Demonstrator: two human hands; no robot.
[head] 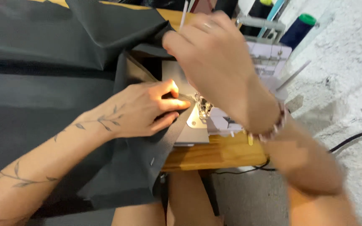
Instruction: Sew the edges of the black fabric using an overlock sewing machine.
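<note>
Fabric [63, 96], dark grey, lies bunched over the wooden table [214, 152] from lower left to upper left of frame; left hand [143, 109] pinches its folded edge flat at the presser foot [203, 104] of the sewing machine [248, 83]. Right hand [210, 54], blurred, grips the fabric's far corner at upper centre. Judged: edge barely under the foot, seam mostly left. No containers; thread cones [298, 29] stand upper right.

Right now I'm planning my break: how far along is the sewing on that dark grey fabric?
Done: no finished seam is visible. In hand: the left hand presses the dark grey woven fabric toward the white sewing machine's foot; the right hand reaches behind. Left: most fabric lies unfed.
</note>
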